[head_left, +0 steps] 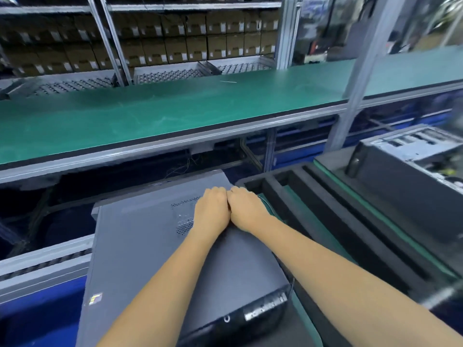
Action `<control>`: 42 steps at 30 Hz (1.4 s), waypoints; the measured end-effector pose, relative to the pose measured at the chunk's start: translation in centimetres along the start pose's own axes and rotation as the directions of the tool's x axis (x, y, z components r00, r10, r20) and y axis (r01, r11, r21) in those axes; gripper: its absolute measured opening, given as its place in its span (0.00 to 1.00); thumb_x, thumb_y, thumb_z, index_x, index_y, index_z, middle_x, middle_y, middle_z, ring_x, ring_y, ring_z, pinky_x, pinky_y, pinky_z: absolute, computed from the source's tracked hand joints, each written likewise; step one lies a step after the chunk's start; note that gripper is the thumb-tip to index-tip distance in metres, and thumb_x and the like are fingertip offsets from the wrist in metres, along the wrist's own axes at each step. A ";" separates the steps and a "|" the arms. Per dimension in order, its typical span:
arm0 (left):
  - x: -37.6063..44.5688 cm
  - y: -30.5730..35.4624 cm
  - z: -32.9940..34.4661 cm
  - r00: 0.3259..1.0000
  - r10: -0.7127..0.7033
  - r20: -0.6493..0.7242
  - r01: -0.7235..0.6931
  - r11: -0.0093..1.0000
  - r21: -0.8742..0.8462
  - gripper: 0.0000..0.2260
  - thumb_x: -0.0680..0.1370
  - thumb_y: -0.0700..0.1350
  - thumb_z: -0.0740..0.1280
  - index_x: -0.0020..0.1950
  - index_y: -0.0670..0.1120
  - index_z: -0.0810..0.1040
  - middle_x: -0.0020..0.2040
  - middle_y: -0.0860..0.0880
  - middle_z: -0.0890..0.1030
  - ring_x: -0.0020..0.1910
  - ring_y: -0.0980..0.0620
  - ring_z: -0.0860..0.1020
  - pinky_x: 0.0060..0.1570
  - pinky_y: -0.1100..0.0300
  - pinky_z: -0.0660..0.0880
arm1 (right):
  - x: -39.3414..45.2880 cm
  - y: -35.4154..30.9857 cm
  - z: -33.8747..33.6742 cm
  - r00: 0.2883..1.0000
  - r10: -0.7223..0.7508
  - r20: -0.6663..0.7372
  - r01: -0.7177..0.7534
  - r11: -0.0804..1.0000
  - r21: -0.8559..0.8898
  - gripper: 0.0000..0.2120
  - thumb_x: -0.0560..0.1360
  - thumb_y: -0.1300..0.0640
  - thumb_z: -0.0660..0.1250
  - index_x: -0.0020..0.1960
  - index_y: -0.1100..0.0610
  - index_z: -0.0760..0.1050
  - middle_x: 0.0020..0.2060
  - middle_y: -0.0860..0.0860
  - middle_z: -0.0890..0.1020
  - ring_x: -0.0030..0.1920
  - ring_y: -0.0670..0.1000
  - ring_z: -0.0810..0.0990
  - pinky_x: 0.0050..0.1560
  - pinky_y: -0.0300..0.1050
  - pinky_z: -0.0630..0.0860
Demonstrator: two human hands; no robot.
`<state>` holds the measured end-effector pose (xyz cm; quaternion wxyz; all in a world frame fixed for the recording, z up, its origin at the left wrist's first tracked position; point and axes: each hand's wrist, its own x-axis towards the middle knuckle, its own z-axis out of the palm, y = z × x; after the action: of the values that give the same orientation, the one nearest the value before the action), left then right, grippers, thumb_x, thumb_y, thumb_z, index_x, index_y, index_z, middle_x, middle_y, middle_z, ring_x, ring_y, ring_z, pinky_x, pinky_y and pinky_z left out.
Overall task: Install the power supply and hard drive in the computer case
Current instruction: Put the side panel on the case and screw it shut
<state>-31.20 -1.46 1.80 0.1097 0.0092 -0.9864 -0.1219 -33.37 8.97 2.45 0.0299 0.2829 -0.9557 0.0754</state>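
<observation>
case front: the computer case [140, 246] is lying on its side right under the camera, front panel nearest, with a port and a pale label strip showing on it.
side panel: dark grey, closed as far as I can see, vent holes near the far end, small sticker near the front-left corner.
left hand [211, 209]: resting on the panel at the far right corner, fingers curled over the edge. The grip looks closed on that edge.
right hand [246, 209]: touching the left one, same deal, curled over the same corner.
step: looks like moving or sliding the closed case, not fitting parts. No power supply or drive visible.
next: probably needs a steady two-handed push or pull.
right side: black foam tray [325, 221], then another case [411, 166] with its innards showing.
farther: green table [175, 108], boxes on shelves [175, 41] behind.
</observation>
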 end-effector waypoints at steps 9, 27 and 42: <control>-2.1 13.6 2.7 0.969 0.185 0.162 -0.146 0.963 -0.226 0.04 0.75 0.36 0.59 0.42 0.44 0.67 0.44 0.44 0.73 0.40 0.46 0.71 0.38 0.55 0.66 | -11.6 9.9 -3.3 0.967 0.252 0.051 -0.257 0.943 0.212 0.09 0.76 0.65 0.59 0.53 0.61 0.76 0.51 0.58 0.81 0.50 0.61 0.79 0.45 0.51 0.75; -5.4 22.7 19.1 0.754 0.014 0.657 -0.117 0.987 0.112 0.11 0.73 0.32 0.61 0.51 0.40 0.78 0.51 0.41 0.80 0.52 0.41 0.79 0.45 0.52 0.74 | -18.2 21.4 10.6 0.767 0.155 0.623 -0.344 0.918 0.195 0.05 0.79 0.64 0.61 0.50 0.61 0.76 0.42 0.56 0.73 0.40 0.55 0.73 0.39 0.44 0.68; -2.8 19.3 20.3 0.715 0.123 0.689 -0.197 0.980 0.030 0.15 0.70 0.27 0.61 0.51 0.38 0.80 0.51 0.40 0.80 0.42 0.44 0.75 0.46 0.52 0.76 | -17.9 19.9 16.6 0.694 0.090 0.714 -0.119 0.993 -0.010 0.17 0.78 0.68 0.61 0.67 0.64 0.69 0.64 0.61 0.75 0.66 0.59 0.74 0.60 0.50 0.75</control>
<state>-32.79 22.22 -13.36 -0.2512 -0.1159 -0.9593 -0.0569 -29.43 32.41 -18.21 -0.3519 0.2359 -0.9056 -0.0208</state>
